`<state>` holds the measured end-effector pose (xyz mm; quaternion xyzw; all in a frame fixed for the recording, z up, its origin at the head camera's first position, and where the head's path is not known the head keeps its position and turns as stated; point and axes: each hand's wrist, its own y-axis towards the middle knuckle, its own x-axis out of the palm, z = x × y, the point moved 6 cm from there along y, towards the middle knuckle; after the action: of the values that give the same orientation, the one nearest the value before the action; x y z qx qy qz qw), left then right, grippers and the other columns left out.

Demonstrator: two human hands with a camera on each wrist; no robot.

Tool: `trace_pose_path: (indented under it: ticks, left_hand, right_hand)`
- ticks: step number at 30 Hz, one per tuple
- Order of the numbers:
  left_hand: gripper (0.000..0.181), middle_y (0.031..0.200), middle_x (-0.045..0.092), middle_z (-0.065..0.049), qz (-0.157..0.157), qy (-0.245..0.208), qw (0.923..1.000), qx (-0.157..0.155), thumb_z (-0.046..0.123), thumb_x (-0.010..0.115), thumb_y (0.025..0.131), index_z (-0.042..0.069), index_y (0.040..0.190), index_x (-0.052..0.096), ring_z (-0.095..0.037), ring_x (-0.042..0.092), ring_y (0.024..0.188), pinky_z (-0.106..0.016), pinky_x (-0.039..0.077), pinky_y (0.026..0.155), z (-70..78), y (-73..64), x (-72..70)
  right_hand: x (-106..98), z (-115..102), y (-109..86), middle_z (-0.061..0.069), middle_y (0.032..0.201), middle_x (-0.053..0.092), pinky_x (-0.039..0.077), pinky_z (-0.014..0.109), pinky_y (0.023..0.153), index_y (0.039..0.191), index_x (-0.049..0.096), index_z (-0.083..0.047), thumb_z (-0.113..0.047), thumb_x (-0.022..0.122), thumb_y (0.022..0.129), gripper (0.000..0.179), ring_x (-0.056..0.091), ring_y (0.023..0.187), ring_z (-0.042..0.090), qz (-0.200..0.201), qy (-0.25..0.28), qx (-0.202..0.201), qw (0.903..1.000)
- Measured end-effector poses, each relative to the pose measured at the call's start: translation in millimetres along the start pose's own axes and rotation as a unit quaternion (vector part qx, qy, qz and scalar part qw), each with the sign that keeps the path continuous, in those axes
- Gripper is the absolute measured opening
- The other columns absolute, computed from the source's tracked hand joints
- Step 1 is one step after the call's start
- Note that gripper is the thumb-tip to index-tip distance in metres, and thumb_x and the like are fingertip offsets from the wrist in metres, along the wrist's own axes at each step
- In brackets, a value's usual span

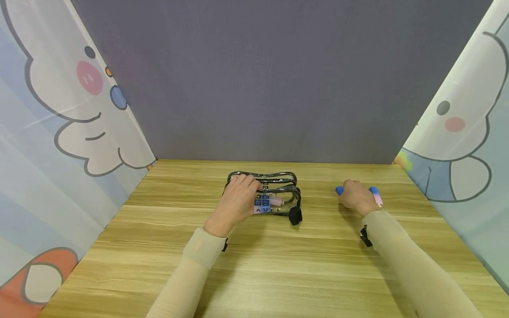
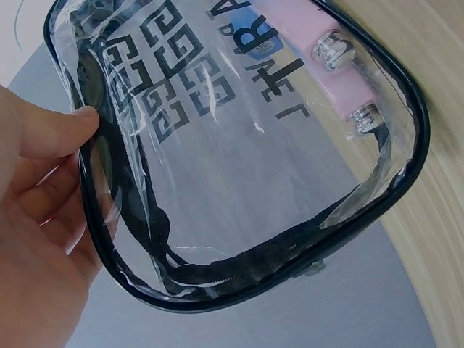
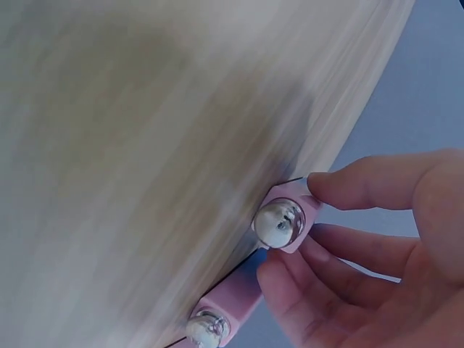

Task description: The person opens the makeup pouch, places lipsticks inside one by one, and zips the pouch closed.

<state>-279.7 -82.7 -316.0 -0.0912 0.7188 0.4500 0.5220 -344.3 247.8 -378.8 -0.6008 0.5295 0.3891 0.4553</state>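
Wood-grain table point(image 1: 286, 269) is meeting a grey panel point(image 1: 270, 79). Left hand point(image 1: 238, 196) is pinching the edge of a clear pouch point(image 2: 217, 159); right hand point(image 1: 355, 194) is pinching one pink-and-blue bottle point(image 3: 284, 220), cap facing its wrist. Second bottle point(image 3: 235, 297) is lying just beside. Pouch is lying well left of right hand, long axis crosswise.

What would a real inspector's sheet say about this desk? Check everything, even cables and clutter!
Surface: wood-grain table.
Job's things: clear pouch with black trim, pink pieces with silvery ends inside; outside it, one pink-and-blue piece in hand, another piece close by.
Clutter: nothing seen.
Hands: left hand grips the pouch's edge; right hand pinches the pink-and-blue piece.
Cables: nothing seen.
Surroundings: grey panel behind, cartoon-printed sheets on both sides.
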Motion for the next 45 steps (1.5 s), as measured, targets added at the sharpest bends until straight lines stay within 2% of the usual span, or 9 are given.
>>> trace_pose_path:
  ticks: [3,5,10,22,30,39,45]
  left_hand:
    - [0.042,0.101,0.068,-0.007,-0.001,-0.001,1.0000,0.000,-0.002,0.088,0.065,0.004,0.103,0.071,-0.026,0.059,0.093,-0.041,0.048,0.089,-0.3,0.1,0.8]
    - [0.041,0.101,0.068,-0.007,-0.002,0.002,1.0000,0.001,-0.005,0.084,0.066,0.004,0.103,0.071,-0.026,0.059,0.094,-0.040,0.048,0.089,-0.3,-0.1,1.3]
    - [0.041,0.102,0.068,-0.006,-0.002,0.003,1.0000,0.001,-0.008,0.081,0.066,0.005,0.104,0.071,-0.025,0.059,0.095,-0.040,0.048,0.090,0.1,-0.7,1.0]
    - [0.041,0.103,0.068,-0.006,-0.003,-0.002,1.0000,-0.001,-0.008,0.082,0.066,0.005,0.104,0.071,-0.025,0.060,0.095,-0.041,0.048,0.090,-0.2,-0.9,0.6]
    - [0.040,0.102,0.068,-0.006,-0.003,-0.001,1.0000,-0.003,-0.008,0.080,0.068,0.005,0.105,0.071,-0.025,0.059,0.094,-0.040,0.048,0.089,-0.5,-0.4,1.0]
    - [0.042,0.103,0.068,-0.007,-0.020,-0.004,0.9997,-0.014,0.002,0.090,0.067,0.004,0.103,0.070,-0.027,0.059,0.096,-0.043,0.048,0.091,-0.7,1.1,2.1]
    - [0.042,0.102,0.068,-0.007,-0.015,0.001,0.9998,-0.010,0.003,0.090,0.066,0.005,0.103,0.071,-0.026,0.059,0.094,-0.042,0.047,0.089,-1.1,0.8,2.7]
  right_hand:
    - [1.1,-1.3,1.5,0.018,0.084,0.060,0.046,0.048,0.071,0.093,0.060,0.004,-0.017,0.057,0.098,0.022,0.056,0.071,0.030,0.003,-0.001,-0.003,1.0000]
    - [2.3,-2.0,2.6,0.019,0.087,0.060,0.047,0.042,0.064,0.100,0.060,0.007,-0.014,0.059,0.097,0.021,0.056,0.072,0.030,0.003,-0.001,-0.008,1.0000]
    - [5.4,-4.8,3.3,0.017,0.092,0.061,0.046,0.040,0.063,0.108,0.060,0.008,-0.010,0.061,0.093,0.023,0.056,0.075,0.029,0.001,-0.002,-0.016,0.9999]
    - [9.3,-12.5,7.0,0.021,0.100,0.067,0.052,0.050,0.073,0.107,0.063,0.006,-0.009,0.069,0.087,0.026,0.063,0.085,0.032,0.016,-0.015,-0.041,0.9989]
    - [9.4,-19.1,4.7,0.018,0.099,0.067,0.052,0.049,0.071,0.103,0.065,0.003,-0.007,0.068,0.088,0.018,0.061,0.082,0.030,0.011,-0.019,-0.052,0.9984]
    - [10.4,-26.5,1.6,0.013,0.091,0.065,0.050,0.045,0.070,0.098,0.065,0.002,-0.007,0.068,0.091,0.012,0.057,0.077,0.026,0.011,-0.024,-0.080,0.9965]
    - [10.9,-31.0,-0.2,0.017,0.101,0.068,0.051,0.047,0.073,0.105,0.066,0.002,-0.008,0.066,0.094,0.016,0.061,0.082,0.028,0.011,-0.012,-0.086,0.9962]
